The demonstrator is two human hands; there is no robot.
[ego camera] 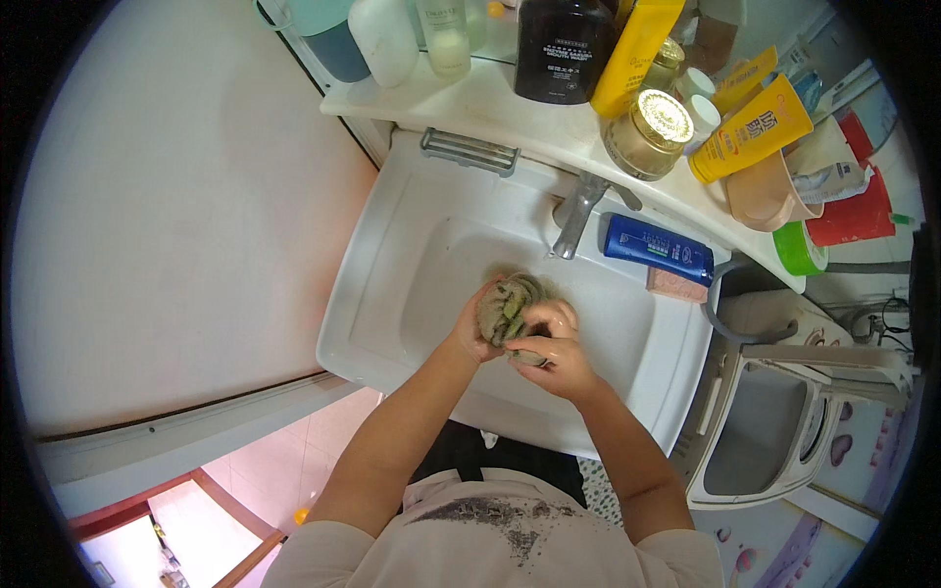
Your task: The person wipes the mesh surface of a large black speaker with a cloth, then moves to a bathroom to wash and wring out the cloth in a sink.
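A bunched, greenish-grey wet cloth (507,301) is held over the basin of a white washbasin (353,294). My left hand (474,331) cups it from the left and below. With its thumb and fingers, my right hand (562,353) pinches a loose end of the cloth at the lower right, and some fingers curl against the bunch's right side. The metal faucet (579,220) stands just beyond the hands. Part of the cloth and the fingertips behind it are hidden.
A blue tube (658,248) lies on a pink soap bar (678,285) at the basin's right rim. A grey rack (470,152) sits at the back rim. Above, a white shelf (478,103) holds bottles, jars and yellow tubes. An open top-loading washing machine (757,426) stands at right.
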